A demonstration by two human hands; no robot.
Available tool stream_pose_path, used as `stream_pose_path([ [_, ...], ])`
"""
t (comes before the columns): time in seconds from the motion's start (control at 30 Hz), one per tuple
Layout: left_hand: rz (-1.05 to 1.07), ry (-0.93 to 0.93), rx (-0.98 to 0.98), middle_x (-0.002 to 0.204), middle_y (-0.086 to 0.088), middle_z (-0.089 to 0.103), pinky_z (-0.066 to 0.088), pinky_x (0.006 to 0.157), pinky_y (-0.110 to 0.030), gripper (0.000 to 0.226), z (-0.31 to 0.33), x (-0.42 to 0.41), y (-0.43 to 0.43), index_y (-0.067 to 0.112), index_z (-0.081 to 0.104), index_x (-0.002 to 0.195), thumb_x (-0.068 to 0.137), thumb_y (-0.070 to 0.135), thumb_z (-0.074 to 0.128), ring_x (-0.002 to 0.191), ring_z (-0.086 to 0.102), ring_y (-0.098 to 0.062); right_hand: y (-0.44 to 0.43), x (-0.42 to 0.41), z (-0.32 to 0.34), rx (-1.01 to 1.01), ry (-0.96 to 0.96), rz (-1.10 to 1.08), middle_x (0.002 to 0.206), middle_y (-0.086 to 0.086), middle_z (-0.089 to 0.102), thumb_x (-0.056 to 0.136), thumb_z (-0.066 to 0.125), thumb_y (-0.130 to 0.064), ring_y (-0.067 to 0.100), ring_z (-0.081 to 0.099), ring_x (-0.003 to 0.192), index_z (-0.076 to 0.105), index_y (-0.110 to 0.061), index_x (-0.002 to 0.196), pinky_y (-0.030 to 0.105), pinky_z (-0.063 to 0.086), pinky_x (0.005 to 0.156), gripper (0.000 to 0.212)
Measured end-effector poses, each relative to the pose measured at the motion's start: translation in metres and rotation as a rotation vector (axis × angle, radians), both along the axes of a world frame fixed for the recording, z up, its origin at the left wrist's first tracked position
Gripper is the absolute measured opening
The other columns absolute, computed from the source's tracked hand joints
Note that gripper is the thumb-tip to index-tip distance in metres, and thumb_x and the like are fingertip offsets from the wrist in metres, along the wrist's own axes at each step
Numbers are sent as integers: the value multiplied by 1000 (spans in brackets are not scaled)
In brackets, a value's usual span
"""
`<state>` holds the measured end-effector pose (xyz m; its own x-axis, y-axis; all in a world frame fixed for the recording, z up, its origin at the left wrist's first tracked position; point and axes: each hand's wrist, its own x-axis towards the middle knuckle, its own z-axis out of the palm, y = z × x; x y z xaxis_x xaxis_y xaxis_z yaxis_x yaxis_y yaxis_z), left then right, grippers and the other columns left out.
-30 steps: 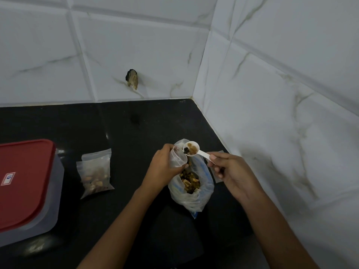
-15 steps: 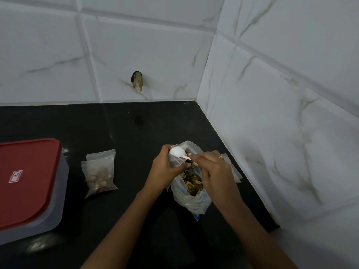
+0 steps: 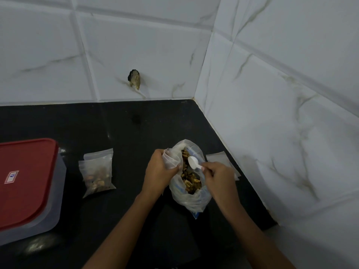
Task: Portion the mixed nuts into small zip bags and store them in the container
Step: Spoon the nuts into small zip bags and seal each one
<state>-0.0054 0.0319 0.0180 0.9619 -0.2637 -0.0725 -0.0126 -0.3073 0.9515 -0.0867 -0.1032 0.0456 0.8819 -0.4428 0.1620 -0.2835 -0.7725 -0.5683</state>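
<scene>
A large clear bag of mixed nuts (image 3: 191,199) lies open on the black counter (image 3: 136,133). My left hand (image 3: 159,171) grips a small zip bag (image 3: 172,159) against the large bag's left rim. My right hand (image 3: 218,176) holds a white plastic spoon (image 3: 193,162) by its handle, bowl turned down over the nuts. A filled small zip bag (image 3: 97,172) lies flat to the left. Empty small bags (image 3: 219,157) lie behind my right hand. The container (image 3: 29,189), clear with a red lid, stands shut at the far left.
White marble-look tiled walls meet in a corner (image 3: 194,98) behind and to the right of the counter. A dark chipped hole (image 3: 134,78) marks the back wall. The counter's right edge runs along the right wall.
One second ago the spoon was raised with nuts in it at the small bag's mouth. It tipped over the small bag, and now hangs empty and bowl-down over the large bag.
</scene>
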Motion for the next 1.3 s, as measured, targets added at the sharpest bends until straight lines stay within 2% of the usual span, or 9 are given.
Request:
stream_pose_path([
  [0.17,26,52,111,117,0,46,42,77,-25,56,-9,1,2,12,41,125,77,16,70,96,46,-8,10,7,-19,-122,55,42,108,4,63,96,45,-20,8,57,94,59,-14,120,15,46,80,29],
  [0.33,28,295,17,111,-3,47,44,69,-26,54,-7,3,1,10,35,129,83,13,63,93,48,-12,20,14,-23,-49,85,73,108,3,63,96,43,-20,9,58,96,61,-12,115,16,47,84,28],
  [0.47,49,456,-162,122,-8,49,48,76,-32,56,-8,1,3,12,33,133,84,8,61,98,52,-17,20,12,-21,132,84,33,103,3,66,95,45,-13,1,53,81,65,-11,112,2,38,62,26],
  [0.57,37,495,-228,124,-9,50,49,81,-35,57,-9,1,4,15,32,134,84,5,59,103,53,-19,17,13,-20,323,112,-59,93,1,64,93,48,-10,4,52,80,67,-11,108,7,39,62,25],
  [0.63,16,497,-237,125,-8,49,49,85,-36,59,-10,1,4,17,31,136,84,5,59,107,53,-20,12,16,-18,558,130,-165,82,-2,61,90,51,-7,5,53,75,69,-11,103,12,40,64,22],
  [0.73,16,504,-245,128,-9,49,50,90,-40,61,-12,2,4,19,30,136,84,7,60,111,53,-23,4,16,-12,899,141,-289,71,4,62,89,52,-2,8,50,60,68,-5,99,19,41,58,19],
  [0.87,13,469,-206,130,-10,47,49,87,-37,61,-10,2,3,18,29,136,85,9,61,115,51,-25,-4,15,-1,1144,122,-340,70,11,61,90,48,3,10,45,56,65,0,91,20,38,56,18],
  [1.1,41,188,-94,133,-4,40,44,88,-27,64,-5,3,4,15,38,132,78,19,72,116,45,-13,-13,8,5,1200,103,-334,73,14,61,90,46,5,11,45,57,65,1,88,20,36,56,19],
  [1.3,-13,-63,-35,119,5,51,43,87,-19,56,6,0,-1,19,45,121,74,20,76,112,48,-8,-21,-1,20,1245,27,-313,70,12,61,90,46,3,9,44,57,63,3,97,19,36,53,18],
])
